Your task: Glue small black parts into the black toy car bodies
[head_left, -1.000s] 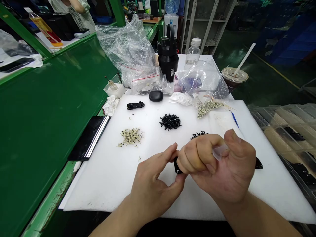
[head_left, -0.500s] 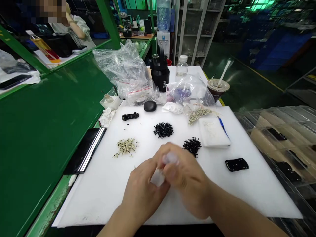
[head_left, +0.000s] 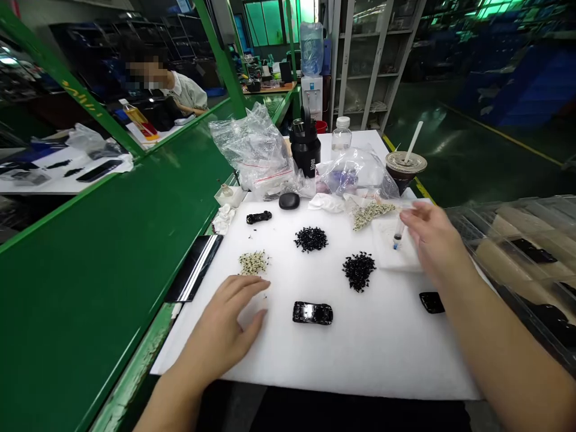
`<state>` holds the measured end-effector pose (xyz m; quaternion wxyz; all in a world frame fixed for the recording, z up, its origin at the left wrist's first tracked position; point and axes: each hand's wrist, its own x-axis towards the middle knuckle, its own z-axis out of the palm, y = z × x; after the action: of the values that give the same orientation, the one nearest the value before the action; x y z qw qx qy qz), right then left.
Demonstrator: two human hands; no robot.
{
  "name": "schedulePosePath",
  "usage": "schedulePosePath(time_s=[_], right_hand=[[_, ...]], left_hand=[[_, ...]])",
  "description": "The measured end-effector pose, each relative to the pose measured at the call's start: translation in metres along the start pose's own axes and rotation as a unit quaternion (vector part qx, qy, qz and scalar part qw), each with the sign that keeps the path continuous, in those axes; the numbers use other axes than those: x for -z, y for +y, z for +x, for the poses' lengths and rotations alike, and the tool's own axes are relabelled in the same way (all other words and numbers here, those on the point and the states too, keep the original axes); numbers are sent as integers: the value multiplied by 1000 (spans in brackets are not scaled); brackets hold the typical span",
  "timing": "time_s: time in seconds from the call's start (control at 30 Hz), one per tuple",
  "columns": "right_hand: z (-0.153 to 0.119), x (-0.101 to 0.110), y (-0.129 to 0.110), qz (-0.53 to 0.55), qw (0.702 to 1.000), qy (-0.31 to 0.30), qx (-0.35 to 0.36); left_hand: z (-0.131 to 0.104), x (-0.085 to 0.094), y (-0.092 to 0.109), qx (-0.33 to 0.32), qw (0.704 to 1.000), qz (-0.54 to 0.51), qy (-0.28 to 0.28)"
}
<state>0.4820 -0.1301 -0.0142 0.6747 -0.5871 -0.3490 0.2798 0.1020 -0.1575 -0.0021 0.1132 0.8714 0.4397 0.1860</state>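
Observation:
My left hand [head_left: 229,321] is over the white mat with its fingers apart and nothing in it, just below a pile of small pale pieces [head_left: 253,263]. To its right, a black toy car part [head_left: 312,313] lies on the mat [head_left: 360,354]. At the right, my right hand [head_left: 432,237] holds a small clear syringe-like tube [head_left: 398,233] with a blue tip pointing down, over a white pad [head_left: 387,255]. Two piles of small black pieces [head_left: 311,239] [head_left: 359,271] lie between the hands. Partly behind my right forearm is another black part [head_left: 431,302].
A black car-shaped piece [head_left: 258,217], a black case [head_left: 288,200], plastic bags [head_left: 254,147], a black bottle [head_left: 305,147] and an iced drink [head_left: 405,165] stand farther back. A compartment tray [head_left: 504,240] is at the right, a dark tablet [head_left: 193,268] left. A person [head_left: 184,90] sits beyond the green partition.
My hands have moved apart from the middle. A black car part now shows on the mat between them. My right hand has moved to the white pad. The view has shifted left.

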Motion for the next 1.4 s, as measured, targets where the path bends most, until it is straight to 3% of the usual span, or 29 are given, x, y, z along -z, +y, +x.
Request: schedulePosePath(time_s=[0.07, 0.1, 0.13, 0.2, 0.3, 0.37, 0.43, 0.63, 0.8, 0.93, 1.13, 1.2, 1.3, 1.4], right_hand=[[-18, -5, -11, -13, 994, 56, 97], [-29, -8, -15, -23, 986, 60, 155], [-40, -13, -19, -39, 977, 24, 206], [-61, -22, -22, -92, 950, -147, 260], [-87, -35, -19, -176, 855, -400, 280], [-98, -39, -16, -220, 802, -469, 297], [-104, -41, -15, -262, 768, -502, 299], [-105, -41, -13, -315, 740, -522, 283], [-105, -43, -10, -316, 741, -519, 285], [-105, -43, -10, -316, 745, -518, 278], [-106, -42, -6, -314, 747, -512, 285], [-107, -42, -6, -313, 750, -509, 284], [-106, -42, -6, -307, 755, -508, 277], [-106, -41, -6, -302, 757, -510, 273]], left_hand=[[-7, 2, -11, 35, 999, 36, 3], [-9, 2, -15, 51, 998, 47, -1], [-11, 1, -17, 65, 996, 53, -4], [-10, -4, -17, 82, 995, 55, -6], [-3, -9, -10, 84, 995, 52, -3], [0, -11, -7, 76, 996, 54, -8], [2, -12, -6, 66, 997, 50, -5], [0, -15, -10, 41, 998, 40, 27], [7, -15, -9, -18, 995, 100, -21], [9, -14, -6, -13, 991, 129, -41], [5, -20, -3, 1, 991, 132, 3], [2, -20, -2, 35, 996, 81, 27], [-2, -17, 1, 143, 986, -57, 61], [-6, -14, 5, 269, 928, -251, 64]])
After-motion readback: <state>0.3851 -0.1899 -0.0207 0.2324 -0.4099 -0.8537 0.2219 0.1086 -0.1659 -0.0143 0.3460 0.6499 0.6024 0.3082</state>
